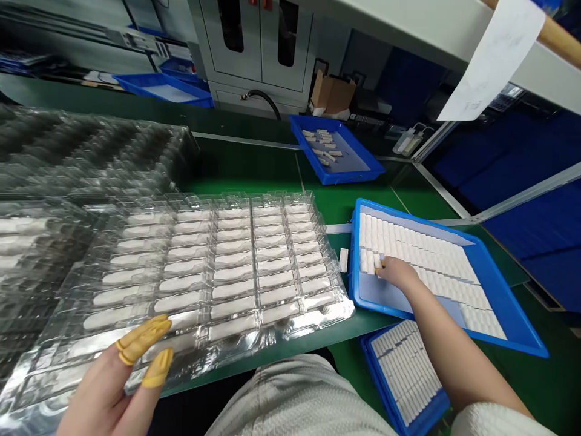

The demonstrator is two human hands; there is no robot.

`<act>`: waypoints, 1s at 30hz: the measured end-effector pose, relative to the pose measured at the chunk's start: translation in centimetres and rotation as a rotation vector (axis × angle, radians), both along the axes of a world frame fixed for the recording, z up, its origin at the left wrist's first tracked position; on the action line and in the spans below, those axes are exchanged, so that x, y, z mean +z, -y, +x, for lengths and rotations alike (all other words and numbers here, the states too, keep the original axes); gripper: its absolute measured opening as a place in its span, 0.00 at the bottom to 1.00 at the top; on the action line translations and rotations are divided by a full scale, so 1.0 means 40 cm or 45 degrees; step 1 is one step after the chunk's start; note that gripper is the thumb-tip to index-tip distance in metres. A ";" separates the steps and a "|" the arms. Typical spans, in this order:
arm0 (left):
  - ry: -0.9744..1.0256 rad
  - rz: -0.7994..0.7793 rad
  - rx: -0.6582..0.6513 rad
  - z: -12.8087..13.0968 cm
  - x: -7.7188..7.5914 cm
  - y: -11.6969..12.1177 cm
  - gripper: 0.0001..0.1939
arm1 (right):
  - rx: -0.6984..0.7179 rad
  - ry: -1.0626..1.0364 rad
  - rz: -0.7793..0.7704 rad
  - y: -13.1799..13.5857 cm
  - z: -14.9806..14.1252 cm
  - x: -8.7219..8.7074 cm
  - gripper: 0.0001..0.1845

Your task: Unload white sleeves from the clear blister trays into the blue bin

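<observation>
A clear plastic blister tray (pixel 253 266) lies before me, its pockets filled with white cylindrical pieces (pixel 233 290) in rows. Over its near left corner is my left hand (pixel 118 375), with yellow finger cots, thumb and fingers apart and nothing seen between them. My right hand (pixel 399 274) reaches into a blue tray (pixel 512 315) lined with upright-packed rows of similar white pieces (pixel 422 248). Its fingertips pinch a white cylindrical piece (pixel 377 261) at the left end of the nearer row. Part of that piece is hidden by the fingers.
Stacked clear trays (pixel 91 151) stand at the left. Another blue tray (pixel 354 175) with scattered white pieces sits at the back. Below the right-hand tray is a further filled blue tray (pixel 385 393). One small white block (pixel 344 260) lies between the trays. A metal frame (pixel 442 188) borders the right.
</observation>
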State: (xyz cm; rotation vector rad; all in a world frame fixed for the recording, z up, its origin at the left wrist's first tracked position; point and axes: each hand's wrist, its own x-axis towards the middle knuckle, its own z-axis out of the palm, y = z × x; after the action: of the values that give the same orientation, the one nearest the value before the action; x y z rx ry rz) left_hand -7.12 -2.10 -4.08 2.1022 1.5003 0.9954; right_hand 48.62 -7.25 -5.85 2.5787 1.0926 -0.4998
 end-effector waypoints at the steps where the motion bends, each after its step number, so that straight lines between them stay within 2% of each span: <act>1: 0.028 -0.007 0.006 0.004 0.008 0.000 0.28 | -0.012 0.006 -0.010 -0.005 0.001 0.005 0.17; 4: 0.063 -0.010 -0.004 0.013 0.023 0.004 0.27 | -0.052 0.027 -0.006 -0.020 -0.002 0.024 0.19; 7: 0.055 -0.002 -0.007 0.013 0.022 0.010 0.26 | -0.054 0.016 0.015 -0.035 -0.017 0.032 0.19; 12: 0.022 -0.001 -0.054 -0.001 0.006 0.013 0.26 | -0.024 -0.021 -0.048 -0.063 -0.045 0.005 0.18; 17: 0.019 0.052 -0.122 -0.018 -0.010 0.008 0.26 | -0.044 -0.027 -0.105 -0.078 -0.042 -0.007 0.17; 23: 0.041 0.095 -0.182 -0.018 -0.007 0.009 0.26 | -0.035 0.039 -0.130 -0.082 -0.042 -0.013 0.17; 30: 0.077 0.115 -0.197 -0.022 -0.018 0.009 0.27 | -0.042 0.029 -0.082 -0.087 -0.038 0.018 0.17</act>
State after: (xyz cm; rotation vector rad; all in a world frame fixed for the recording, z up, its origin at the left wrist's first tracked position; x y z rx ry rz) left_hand -8.00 -2.47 -4.80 2.1915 1.2641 1.0767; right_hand 47.11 -3.77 -5.14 2.5440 1.0120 -0.5035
